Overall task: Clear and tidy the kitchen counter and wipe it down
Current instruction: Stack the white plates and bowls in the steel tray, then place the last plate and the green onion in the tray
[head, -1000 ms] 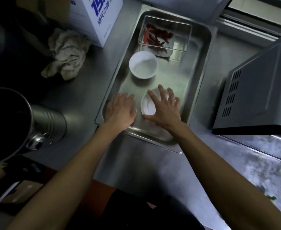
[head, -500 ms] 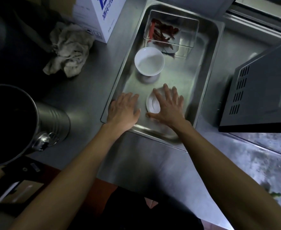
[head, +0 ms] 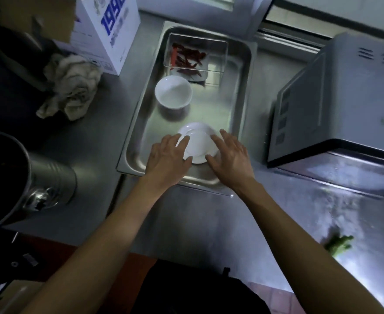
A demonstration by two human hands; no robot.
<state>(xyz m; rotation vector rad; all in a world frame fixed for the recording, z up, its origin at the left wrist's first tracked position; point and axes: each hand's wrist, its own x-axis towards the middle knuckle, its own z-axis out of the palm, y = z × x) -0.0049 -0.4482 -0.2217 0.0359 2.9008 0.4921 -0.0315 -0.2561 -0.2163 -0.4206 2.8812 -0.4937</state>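
Stainless steel covers nearly everything here: the counter (head: 91, 159) and the deep rectangular tray (head: 243, 91) that sits on it, which serves as the landmark for the rest. Inside the tray, at its near end, lies a white dish (head: 199, 143), tilted a little, and both hands are on it. The left hand (head: 167, 158) curls its fingers (head: 182, 141) over the dish's left edge, with the thumb against the near rim, so it grips the dish. The right hand (head: 229, 155) lies along the dish's right edge with fingers fairly straight and spread; its thumb touches the near rim (whether it truly pinches the dish I cannot tell).

In the middle of the tray, toward its left wall, stands a white bowl (head: 173, 92), upright and apart from the dish. At the tray's far end sits a clear box (head: 218, 62) holding red chillies (head: 187, 61).

Left of the tray, a crumpled grey rag (head: 71, 87) lies on the counter, and beyond it, near the tray's far left corner, stands a white carton (head: 109, 35) with blue print. Nearer, to the tray's left, a large metal pot (head: 50, 180) lies at the counter's edge. Right of the tray stands a grey appliance (head: 340, 105) with vent slots. Some green scraps (head: 338, 244) lie on the counter well to the tray's near right.
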